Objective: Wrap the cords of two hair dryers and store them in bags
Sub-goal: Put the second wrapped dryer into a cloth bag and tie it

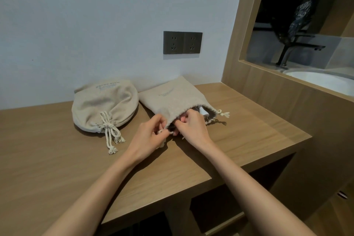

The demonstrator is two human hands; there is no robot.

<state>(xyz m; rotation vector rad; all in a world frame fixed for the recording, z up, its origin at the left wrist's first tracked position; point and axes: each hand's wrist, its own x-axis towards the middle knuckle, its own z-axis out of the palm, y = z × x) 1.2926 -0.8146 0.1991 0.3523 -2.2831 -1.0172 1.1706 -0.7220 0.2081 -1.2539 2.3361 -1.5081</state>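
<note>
Viewing through the head camera, I log the pale wall [95, 15] first; it fills the upper left. Below it runs the wooden counter [47, 159], with open shelf spaces under its front edge. At the right stands a wooden side panel [258, 92] with an opening, through which I note a white basin [321, 80] and a dark tap [291, 51].

Two beige cloth bags lie side by side on the counter against the wall; I cannot tell whether they touch. The tied bag [103, 105] is on the left. It bulges, its mouth is gathered shut, and its knotted cords [111, 134] trail toward the near edge. The open bag [172, 97] is on the right, lying flatter, with its mouth toward me. A dark double socket plate [183, 42] sits on the wall above the bags.

Both hands are close together at the mouth of the open bag. The right hand [191, 126] has its fingers curled over the hem of the mouth, fingertips inside the opening. The left hand [149, 132] pinches the drawstring [161, 131] at the near left corner of the mouth.

A hair dryer [203, 111] is inside the open bag; only a small white part shows in the mouth, just right of the right hand. The right cord end [225, 114], knotted and frayed, lies on the counter at the far corner of the mouth.
</note>
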